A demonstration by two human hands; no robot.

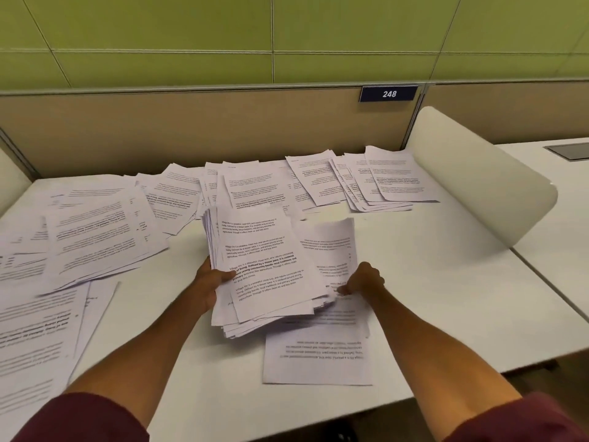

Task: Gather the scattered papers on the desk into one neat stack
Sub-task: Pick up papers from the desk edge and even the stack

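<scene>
Dozens of papers (pixel 95 231) lie loose along the far and left edges of the desk (pixel 446 282) as the left hand (pixel 212 282) clamps the ragged stack (pixel 267 269) mid-desk and the right hand (pixel 365 279) pinches another sheet (pixel 333 244), likely bound for the top.

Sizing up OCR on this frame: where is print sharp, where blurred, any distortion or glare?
Head view: bold print on the held stack is legible, the curled sheet fainter; sheets at the left edge smear; the partition top bows from the wide lens; light is soft and even, no glare.
</scene>
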